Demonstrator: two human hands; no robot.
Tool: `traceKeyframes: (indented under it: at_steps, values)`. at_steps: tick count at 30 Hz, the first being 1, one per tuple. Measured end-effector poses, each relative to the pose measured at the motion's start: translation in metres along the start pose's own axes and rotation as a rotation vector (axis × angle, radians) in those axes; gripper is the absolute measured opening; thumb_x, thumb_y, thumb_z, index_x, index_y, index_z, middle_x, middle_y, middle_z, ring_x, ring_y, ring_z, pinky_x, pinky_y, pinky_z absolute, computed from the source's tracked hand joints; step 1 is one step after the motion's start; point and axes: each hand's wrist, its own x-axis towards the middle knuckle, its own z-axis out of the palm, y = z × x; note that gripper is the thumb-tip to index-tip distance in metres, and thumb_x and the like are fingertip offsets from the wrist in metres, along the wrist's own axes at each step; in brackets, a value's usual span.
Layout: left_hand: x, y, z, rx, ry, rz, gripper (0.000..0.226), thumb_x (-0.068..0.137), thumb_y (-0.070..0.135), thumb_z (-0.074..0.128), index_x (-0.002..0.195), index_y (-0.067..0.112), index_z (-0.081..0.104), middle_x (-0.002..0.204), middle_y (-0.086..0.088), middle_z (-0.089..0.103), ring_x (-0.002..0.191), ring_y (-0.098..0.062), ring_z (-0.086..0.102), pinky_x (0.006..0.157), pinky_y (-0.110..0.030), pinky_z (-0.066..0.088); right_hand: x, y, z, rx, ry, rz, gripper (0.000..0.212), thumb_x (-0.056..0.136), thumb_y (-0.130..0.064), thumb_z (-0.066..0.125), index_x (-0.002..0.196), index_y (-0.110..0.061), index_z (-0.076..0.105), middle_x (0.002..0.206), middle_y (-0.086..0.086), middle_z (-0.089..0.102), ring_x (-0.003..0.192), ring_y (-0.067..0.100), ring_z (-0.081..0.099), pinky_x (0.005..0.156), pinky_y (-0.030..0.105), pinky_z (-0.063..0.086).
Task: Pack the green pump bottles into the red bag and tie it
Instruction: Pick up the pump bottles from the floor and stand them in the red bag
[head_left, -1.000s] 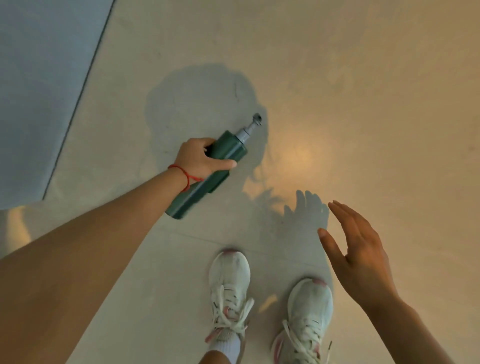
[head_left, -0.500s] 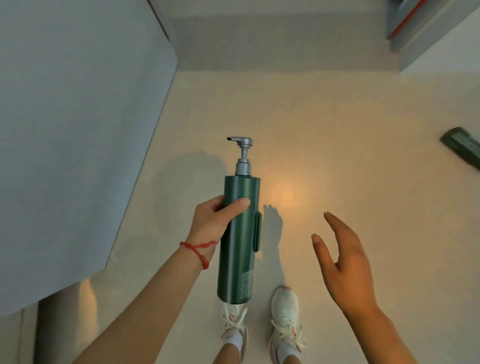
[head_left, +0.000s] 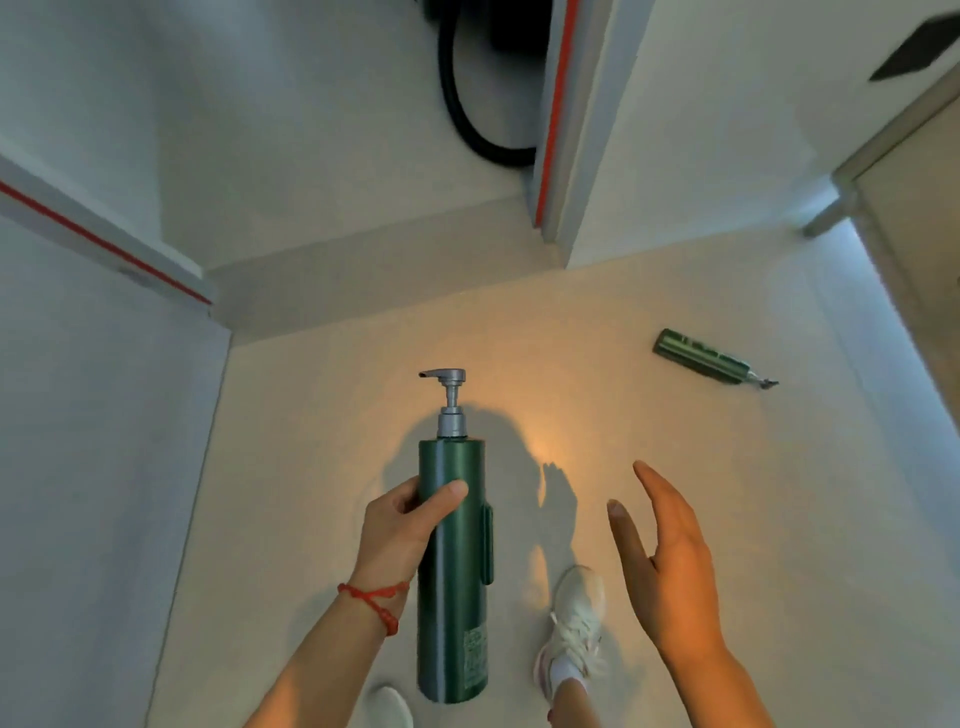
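While the left hand (head_left: 400, 530) gripped a green pump bottle (head_left: 453, 566) upright by its upper body, silver pump (head_left: 448, 400) pointing away, the right hand (head_left: 670, 561) hung open and empty beside it. A second green bottle (head_left: 704, 357), somewhat blurred, lay on the pale floor (head_left: 675, 467) well apart, near the right wall.

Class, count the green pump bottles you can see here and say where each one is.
2. One green pump bottle is held upright in the left hand; a second bottle lies on the floor, far right. Others may be out of view.
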Motion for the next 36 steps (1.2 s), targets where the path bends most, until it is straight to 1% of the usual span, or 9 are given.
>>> traceKeyframes:
  at_steps: [3, 7, 13, 16, 19, 23, 28, 31, 36]
  values:
    - [0.008, 0.021, 0.057, 0.017, -0.035, 0.000, 0.020, 0.066, 0.025, 0.070, 0.082, 0.013, 0.069, 0.072, -0.005, 0.072, 0.066, -0.020, 0.068, 0.062, -0.031, 0.055, 0.029, 0.013, -0.042, -0.017, 0.050, 0.019, 0.052, 0.085, -0.039, 0.046, 0.133, -0.019, 0.043, 0.139, 0.001, 0.047, 0.128, 0.016, 0.041, 0.101, 0.022, 0.028]
    - [0.024, 0.053, 0.139, 0.096, -0.124, 0.030, 0.010, 0.074, 0.019, 0.067, 0.082, 0.013, 0.068, 0.076, -0.008, 0.071, 0.068, -0.022, 0.067, 0.063, -0.031, 0.055, 0.065, 0.035, -0.100, 0.007, 0.122, 0.069, 0.049, 0.088, -0.038, 0.047, 0.134, -0.022, 0.042, 0.139, -0.003, 0.046, 0.128, 0.011, 0.039, 0.101, 0.021, 0.026]
    - [0.068, 0.104, 0.223, 0.233, -0.277, 0.085, 0.014, 0.077, 0.018, 0.065, 0.087, 0.009, 0.067, 0.067, 0.000, 0.071, 0.061, -0.011, 0.067, 0.051, -0.018, 0.051, 0.113, 0.055, -0.137, 0.134, 0.224, 0.231, 0.046, 0.090, -0.035, 0.046, 0.135, -0.024, 0.040, 0.144, -0.004, 0.042, 0.132, 0.013, 0.036, 0.106, 0.023, 0.025]
    - [0.104, 0.123, 0.258, 0.311, -0.306, 0.080, 0.012, 0.077, 0.018, 0.066, 0.085, 0.009, 0.068, 0.069, -0.001, 0.072, 0.063, -0.014, 0.067, 0.051, -0.019, 0.052, 0.146, 0.062, -0.144, 0.176, 0.275, 0.337, 0.047, 0.089, -0.036, 0.047, 0.135, -0.023, 0.041, 0.143, -0.002, 0.043, 0.132, 0.013, 0.037, 0.106, 0.024, 0.026]
    - [0.146, 0.144, 0.297, 0.383, -0.359, 0.073, 0.015, 0.077, 0.017, 0.066, 0.088, 0.006, 0.068, 0.078, -0.011, 0.072, 0.069, -0.021, 0.069, 0.057, -0.024, 0.056, 0.188, 0.065, -0.148, 0.250, 0.379, 0.409, 0.055, 0.083, -0.046, 0.043, 0.132, -0.021, 0.044, 0.139, -0.001, 0.048, 0.129, 0.015, 0.041, 0.105, 0.025, 0.031]
    - [0.198, 0.158, 0.345, 0.491, -0.445, 0.090, 0.003, 0.080, 0.013, 0.064, 0.082, 0.012, 0.066, 0.062, 0.001, 0.070, 0.056, -0.009, 0.066, 0.049, -0.015, 0.051, 0.247, 0.083, -0.145, 0.362, 0.476, 0.516, 0.045, 0.089, -0.033, 0.049, 0.131, -0.018, 0.045, 0.137, 0.002, 0.049, 0.128, 0.018, 0.043, 0.101, 0.023, 0.029]
    - [0.263, 0.146, 0.397, 0.575, -0.488, 0.079, 0.004, 0.077, 0.018, 0.067, 0.078, 0.014, 0.067, 0.061, 0.004, 0.070, 0.058, -0.012, 0.065, 0.051, -0.017, 0.052, 0.304, 0.125, -0.130, 0.466, 0.541, 0.584, 0.046, 0.089, -0.039, 0.049, 0.131, -0.018, 0.046, 0.135, 0.000, 0.050, 0.121, 0.008, 0.042, 0.100, 0.021, 0.028]
    - [0.306, 0.122, 0.425, 0.611, -0.488, 0.062, 0.004, 0.075, 0.020, 0.069, 0.077, 0.016, 0.068, 0.069, -0.001, 0.070, 0.064, -0.016, 0.065, 0.054, -0.019, 0.053, 0.335, 0.166, -0.110, 0.499, 0.559, 0.649, 0.041, 0.091, -0.028, 0.052, 0.129, -0.016, 0.048, 0.134, 0.001, 0.052, 0.124, 0.013, 0.044, 0.100, 0.019, 0.029]
    - [0.373, 0.072, 0.464, 0.655, -0.525, 0.065, 0.011, 0.074, 0.022, 0.069, 0.083, 0.014, 0.069, 0.078, -0.008, 0.070, 0.065, -0.018, 0.066, 0.057, -0.024, 0.053, 0.386, 0.245, -0.058, 0.590, 0.562, 0.774, 0.040, 0.089, -0.030, 0.054, 0.126, -0.015, 0.052, 0.131, 0.003, 0.055, 0.122, 0.017, 0.049, 0.104, 0.034, 0.038]
